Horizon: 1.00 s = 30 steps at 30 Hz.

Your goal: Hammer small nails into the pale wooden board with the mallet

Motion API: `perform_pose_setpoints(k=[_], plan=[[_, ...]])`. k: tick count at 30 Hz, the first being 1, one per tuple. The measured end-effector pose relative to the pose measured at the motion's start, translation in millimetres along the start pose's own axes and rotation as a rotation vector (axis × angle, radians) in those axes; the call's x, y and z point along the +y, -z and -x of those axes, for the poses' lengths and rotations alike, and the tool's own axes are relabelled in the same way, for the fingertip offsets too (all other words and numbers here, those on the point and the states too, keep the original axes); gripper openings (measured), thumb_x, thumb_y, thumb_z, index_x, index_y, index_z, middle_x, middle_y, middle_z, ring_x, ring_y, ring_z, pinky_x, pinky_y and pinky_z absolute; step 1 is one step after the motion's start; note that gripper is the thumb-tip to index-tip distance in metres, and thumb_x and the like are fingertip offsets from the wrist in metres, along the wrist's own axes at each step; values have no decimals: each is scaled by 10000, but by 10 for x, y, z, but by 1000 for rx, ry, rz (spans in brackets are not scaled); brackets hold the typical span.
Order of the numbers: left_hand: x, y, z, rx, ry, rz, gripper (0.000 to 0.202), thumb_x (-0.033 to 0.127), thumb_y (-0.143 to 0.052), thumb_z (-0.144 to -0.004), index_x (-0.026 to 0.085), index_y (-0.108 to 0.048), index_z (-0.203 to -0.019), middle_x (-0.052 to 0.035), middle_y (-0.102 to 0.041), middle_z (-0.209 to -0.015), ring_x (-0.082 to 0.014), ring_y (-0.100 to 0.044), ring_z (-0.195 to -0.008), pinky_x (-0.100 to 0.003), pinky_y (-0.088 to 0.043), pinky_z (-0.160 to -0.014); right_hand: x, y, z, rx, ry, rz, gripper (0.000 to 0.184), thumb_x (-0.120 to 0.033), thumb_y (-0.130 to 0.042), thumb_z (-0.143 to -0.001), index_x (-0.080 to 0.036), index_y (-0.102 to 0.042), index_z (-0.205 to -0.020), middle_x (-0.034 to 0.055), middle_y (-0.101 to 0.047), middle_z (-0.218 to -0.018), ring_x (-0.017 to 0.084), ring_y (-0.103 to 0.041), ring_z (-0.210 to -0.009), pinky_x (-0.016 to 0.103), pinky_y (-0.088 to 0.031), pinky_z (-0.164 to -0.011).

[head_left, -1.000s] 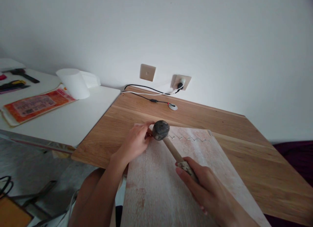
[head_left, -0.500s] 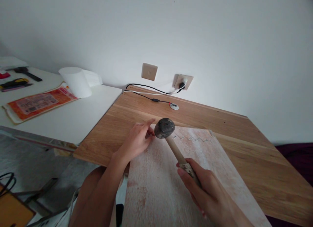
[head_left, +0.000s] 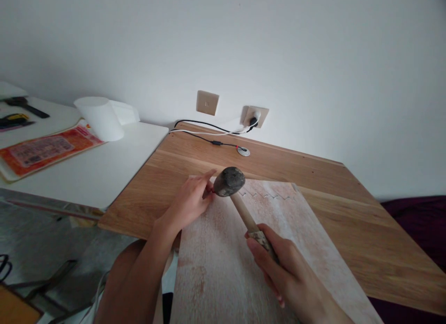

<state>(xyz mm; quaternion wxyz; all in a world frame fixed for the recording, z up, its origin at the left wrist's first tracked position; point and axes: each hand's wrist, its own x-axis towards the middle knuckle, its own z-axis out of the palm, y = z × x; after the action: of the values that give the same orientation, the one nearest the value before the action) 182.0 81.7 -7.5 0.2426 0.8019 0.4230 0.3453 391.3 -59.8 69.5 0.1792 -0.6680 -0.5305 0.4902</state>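
My right hand (head_left: 278,263) is wrapped round the wooden handle of a rubber mallet (head_left: 230,181), its dark head raised to the upper left. Beneath it lies a pale, whitewashed board (head_left: 223,254), with a row of zigzag marks (head_left: 266,195) near its far edge. My left hand (head_left: 195,196) rests on the board's far left corner, right beside the mallet head. Its index finger points forward and the other fingers curl in. Whatever the fingertips pinch, if anything, is hidden behind the mallet head.
The board lies on a wooden tabletop (head_left: 334,221). Cables (head_left: 205,133) run along the back to a wall socket (head_left: 256,117). On the white table (head_left: 139,152) at left are a white roll (head_left: 101,119), an orange printed packet (head_left: 52,147) and several tools.
The view has shifted slightly, so the scene sits a little further left. Both hands and the mallet keep nearly the same places over the board.
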Motion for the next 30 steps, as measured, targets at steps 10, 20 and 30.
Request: perform_pose_setpoints(k=[10, 20, 30], plan=[[-29, -9, -2, -3, -20, 0, 621, 46, -652, -867, 233, -535, -1448, -23, -743, -969, -203, -689, -953, -389, -514, -943, 176, -59, -29, 2, 23, -2, 498, -694, -427, -998, -216, -558, -1046, -102, -412, -491, 77, -403, -371, 183, -316, -352], [-38, -18, -5, 9, -33, -12, 619, 20, -615, -866, 215, -540, -1449, -38, -751, -990, -211, -694, -976, -399, -523, -957, 102, -94, 20, 58, -13, -28, 436, -643, -478, -996, -222, -587, -1014, -96, -416, -497, 85, -407, -391, 181, -318, -360], [-71, -37, -2, 4, -44, 9, 654, 44, -641, -880, 262, -512, -1483, -8, -754, -961, -186, -706, -957, -383, -531, -963, 169, -169, 88, 133, -7, -221, 582, -742, -560, -909, -197, -604, -1108, -101, -448, -514, 53, -344, -367, 159, -279, -342]])
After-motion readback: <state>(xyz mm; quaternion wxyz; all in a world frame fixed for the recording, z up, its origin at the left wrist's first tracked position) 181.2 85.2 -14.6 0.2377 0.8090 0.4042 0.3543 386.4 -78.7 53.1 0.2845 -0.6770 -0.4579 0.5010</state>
